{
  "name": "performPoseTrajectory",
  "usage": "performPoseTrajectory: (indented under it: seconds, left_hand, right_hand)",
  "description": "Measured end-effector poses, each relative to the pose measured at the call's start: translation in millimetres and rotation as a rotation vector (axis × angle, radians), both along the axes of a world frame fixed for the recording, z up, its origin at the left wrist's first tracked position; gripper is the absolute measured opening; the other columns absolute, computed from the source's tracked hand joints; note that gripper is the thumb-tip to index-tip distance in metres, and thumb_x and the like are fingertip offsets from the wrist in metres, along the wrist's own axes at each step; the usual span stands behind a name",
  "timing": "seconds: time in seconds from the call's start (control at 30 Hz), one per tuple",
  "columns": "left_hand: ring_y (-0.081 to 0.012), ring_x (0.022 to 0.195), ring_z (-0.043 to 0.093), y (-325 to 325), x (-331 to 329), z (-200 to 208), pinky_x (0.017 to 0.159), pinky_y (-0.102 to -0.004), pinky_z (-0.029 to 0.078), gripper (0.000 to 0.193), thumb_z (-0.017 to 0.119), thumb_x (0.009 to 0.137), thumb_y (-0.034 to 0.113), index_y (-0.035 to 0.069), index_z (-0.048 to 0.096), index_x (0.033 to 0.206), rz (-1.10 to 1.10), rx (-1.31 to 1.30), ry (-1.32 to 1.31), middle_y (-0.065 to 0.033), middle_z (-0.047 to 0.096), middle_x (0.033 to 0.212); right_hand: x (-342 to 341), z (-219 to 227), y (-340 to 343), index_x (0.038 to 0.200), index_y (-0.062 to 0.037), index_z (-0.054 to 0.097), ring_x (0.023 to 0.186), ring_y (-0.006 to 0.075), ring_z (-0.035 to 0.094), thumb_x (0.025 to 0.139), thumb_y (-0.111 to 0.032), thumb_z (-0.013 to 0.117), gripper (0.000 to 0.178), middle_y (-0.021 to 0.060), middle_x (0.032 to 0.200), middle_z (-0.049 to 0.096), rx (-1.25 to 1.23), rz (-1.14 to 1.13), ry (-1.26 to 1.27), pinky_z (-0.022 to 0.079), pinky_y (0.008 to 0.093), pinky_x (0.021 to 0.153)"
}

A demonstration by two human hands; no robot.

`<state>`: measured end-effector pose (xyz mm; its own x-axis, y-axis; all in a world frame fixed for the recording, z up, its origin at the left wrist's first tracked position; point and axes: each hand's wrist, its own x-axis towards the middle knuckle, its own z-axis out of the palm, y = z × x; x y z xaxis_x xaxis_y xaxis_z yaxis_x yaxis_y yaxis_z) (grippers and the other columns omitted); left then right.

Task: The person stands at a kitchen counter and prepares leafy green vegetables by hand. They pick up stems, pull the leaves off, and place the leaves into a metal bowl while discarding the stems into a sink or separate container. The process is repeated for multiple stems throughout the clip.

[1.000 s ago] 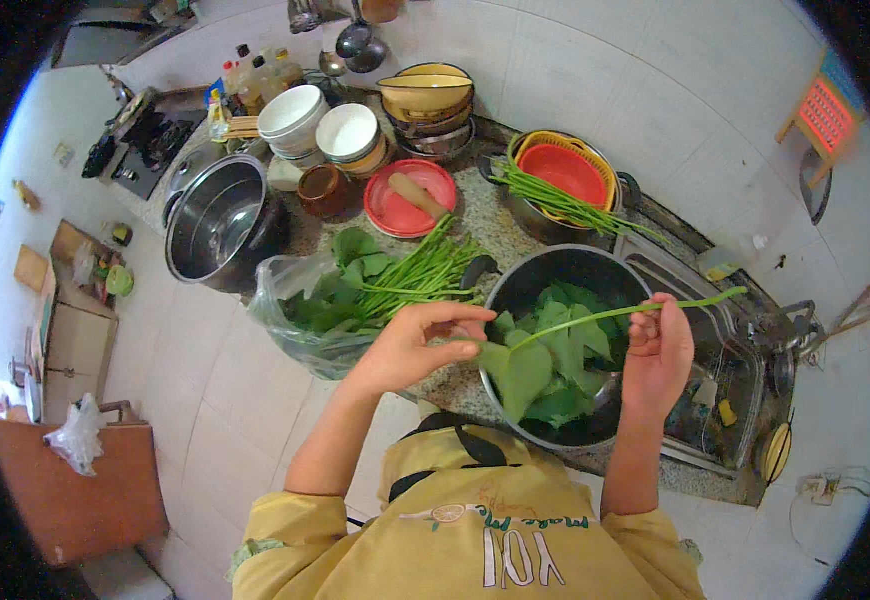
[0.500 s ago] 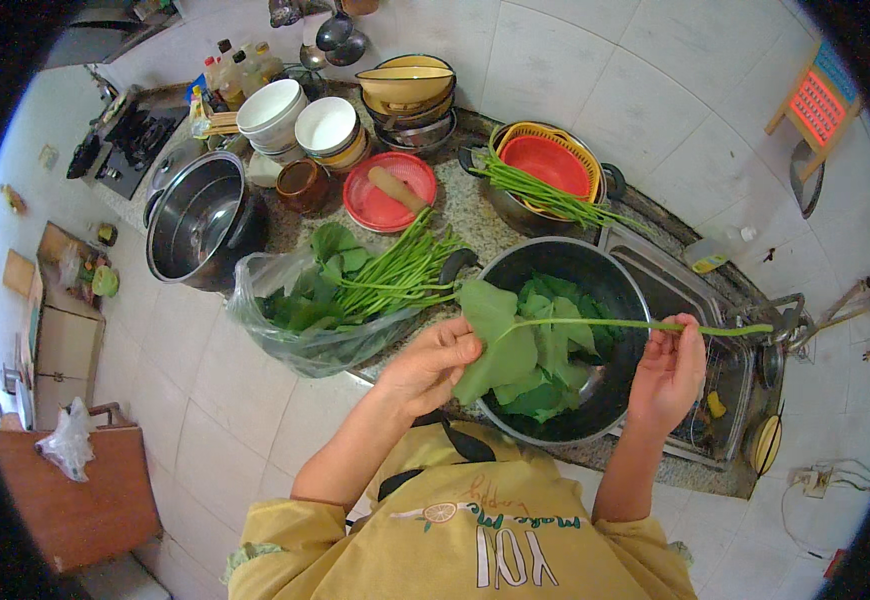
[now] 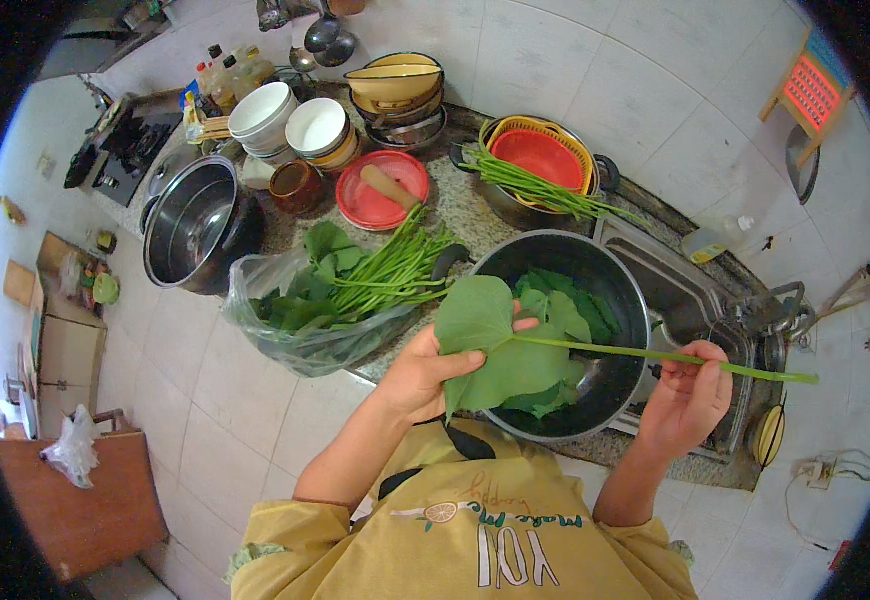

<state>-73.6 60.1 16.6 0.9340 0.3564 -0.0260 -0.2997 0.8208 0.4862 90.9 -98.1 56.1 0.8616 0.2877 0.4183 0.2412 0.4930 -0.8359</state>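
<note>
A broad green leaf (image 3: pixel 485 315) on a long stalk (image 3: pixel 625 351) stretches between my hands above a dark pot (image 3: pixel 605 390). My left hand (image 3: pixel 415 375) is closed on the leaf, thumb on top and the other fingers partly hidden beneath. My right hand (image 3: pixel 692 395) pinches the stalk toward its cut end, which sticks out to the right. Loose green leaves (image 3: pixel 567 300) lie inside the pot. Left of it, a clear plastic bag (image 3: pixel 350 350) holds more leaves and a bundle of green stalks (image 3: pixel 395 270).
A sink (image 3: pixel 655 240) and faucet (image 3: pixel 780 310) adjoin the pot on the right. Behind, bare stalks (image 3: pixel 545 190) lie across a pot with a red basket (image 3: pixel 540 160). A red plate (image 3: pixel 395 205), white bowls (image 3: pixel 317 127) and a large empty pot (image 3: pixel 190 225) stand left.
The held leaf has tilted and turned its face more toward me. My right hand has moved right and slightly down with the stalk; my left hand has shifted slightly left.
</note>
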Motion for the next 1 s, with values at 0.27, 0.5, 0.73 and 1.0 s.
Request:
performPoseTrajectory:
  seconds: [0.27,0.5,0.73,1.0]
  left_hand:
    - [-0.0373,0.120,0.035,2.6,2.1,7.5,0.098,-0.0477,0.031,0.079,0.056,0.056,-0.007,-0.001,0.026,0.129,-0.101,-0.120,-0.015,-0.0250,0.031,0.131]
    - [-0.0375,0.120,0.034,0.5,-1.9,3.1,0.100,-0.0471,0.027,0.083,0.053,0.052,-0.008,-0.002,0.025,0.130,-0.154,-0.217,-0.094,-0.0264,0.027,0.133]
    - [-0.0287,0.124,0.030,1.2,-3.9,-13.1,0.102,-0.0424,0.023,0.067,0.061,0.067,0.006,0.001,0.034,0.128,0.072,0.311,0.038,-0.0178,0.023,0.138]
    - [-0.0309,0.122,0.033,0.6,-4.8,-9.9,0.099,-0.0445,0.028,0.046,0.061,0.077,0.025,0.000,0.049,0.115,0.023,-0.287,-0.179,-0.0197,0.019,0.139]
  right_hand:
    - [2.3,4.5,2.0,0.087,0.0039,0.053,0.057,0.0169,0.052,0.087,-0.014,0.047,0.019,0.0119,0.075,0.055,-0.079,-0.156,0.052,0.044,0.0245,0.051]
    - [17.8,-2.1,-0.1,0.088,0.0037,0.052,0.061,0.0153,0.050,0.088,-0.012,0.045,0.017,0.0109,0.078,0.055,-0.010,-0.064,0.122,0.042,0.0242,0.057]
    - [21.7,0.2,2.0,0.090,-0.0008,0.048,0.079,0.0172,0.047,0.085,-0.013,0.044,0.014,0.0096,0.086,0.049,0.049,0.136,0.326,0.040,0.0286,0.068]
    - [41.9,-31.5,7.3,0.087,-0.0053,0.043,0.075,0.0200,0.042,0.081,-0.016,0.046,0.012,0.0062,0.080,0.042,0.076,0.429,0.501,0.036,0.0302,0.069]
